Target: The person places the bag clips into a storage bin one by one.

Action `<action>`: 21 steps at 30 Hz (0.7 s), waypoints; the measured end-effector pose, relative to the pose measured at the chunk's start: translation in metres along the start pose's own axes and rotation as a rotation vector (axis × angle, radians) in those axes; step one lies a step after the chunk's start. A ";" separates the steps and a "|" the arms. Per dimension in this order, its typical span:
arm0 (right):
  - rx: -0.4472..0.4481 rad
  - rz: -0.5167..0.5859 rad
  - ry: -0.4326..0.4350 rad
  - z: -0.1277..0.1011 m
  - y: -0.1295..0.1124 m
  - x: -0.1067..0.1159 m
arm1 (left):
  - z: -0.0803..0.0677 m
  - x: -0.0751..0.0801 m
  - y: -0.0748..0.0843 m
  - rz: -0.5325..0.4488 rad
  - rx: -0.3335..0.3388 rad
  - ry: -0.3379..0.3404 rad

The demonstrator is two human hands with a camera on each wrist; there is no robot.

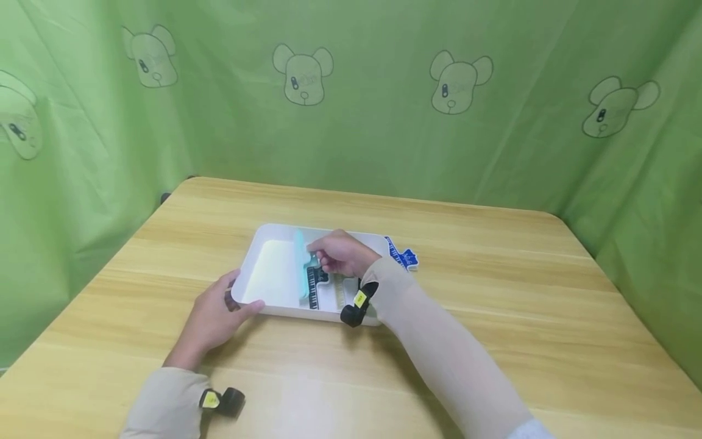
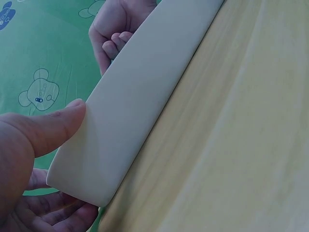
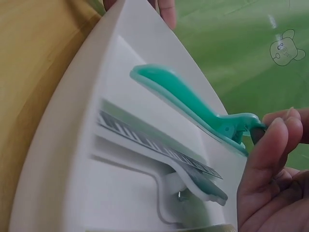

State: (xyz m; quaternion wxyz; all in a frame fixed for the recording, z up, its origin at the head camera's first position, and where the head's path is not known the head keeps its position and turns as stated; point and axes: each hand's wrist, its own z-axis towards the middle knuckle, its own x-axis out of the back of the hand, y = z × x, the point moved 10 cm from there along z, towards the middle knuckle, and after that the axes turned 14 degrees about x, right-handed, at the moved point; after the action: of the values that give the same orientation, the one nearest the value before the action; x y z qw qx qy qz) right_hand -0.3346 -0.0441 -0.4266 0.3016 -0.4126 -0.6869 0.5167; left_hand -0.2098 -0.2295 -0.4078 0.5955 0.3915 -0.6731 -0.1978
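My right hand [image 1: 342,253] pinches the handle of a teal wide clip [image 1: 301,268] between thumb and fingers. In the right wrist view, the clip [image 3: 183,104] is over the inside of a white tray [image 1: 274,310]. A black clip with piano-key stripes [image 1: 313,286] lies in the tray just right of the teal one. Farther right is a pale beige striped clip [image 1: 340,292], partly hidden by my wrist. At the near left corner, my left hand [image 1: 219,317] grips the tray, thumb on its front side and fingers around the corner.
A blue and white clip [image 1: 403,255] is at the tray's right end, its handle projecting past the rim. The tray stands on a wooden table [image 1: 493,292]. A green curtain [image 1: 378,152] with bear faces hangs behind and at the sides.
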 end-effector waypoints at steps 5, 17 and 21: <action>-0.010 -0.004 -0.011 0.000 0.000 -0.004 | 0.001 0.000 -0.001 0.009 -0.001 0.006; -0.020 -0.083 -0.032 0.004 -0.006 -0.008 | 0.000 0.000 0.000 0.027 0.026 -0.010; -0.025 -0.089 -0.044 0.005 -0.006 -0.011 | 0.000 -0.001 0.000 0.033 0.042 -0.019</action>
State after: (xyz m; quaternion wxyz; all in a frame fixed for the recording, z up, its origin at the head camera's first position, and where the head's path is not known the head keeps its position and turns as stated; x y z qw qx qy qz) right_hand -0.3349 -0.0567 -0.4220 0.3040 -0.3739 -0.7175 0.5029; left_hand -0.2093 -0.2288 -0.4084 0.5838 0.3908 -0.6892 -0.1773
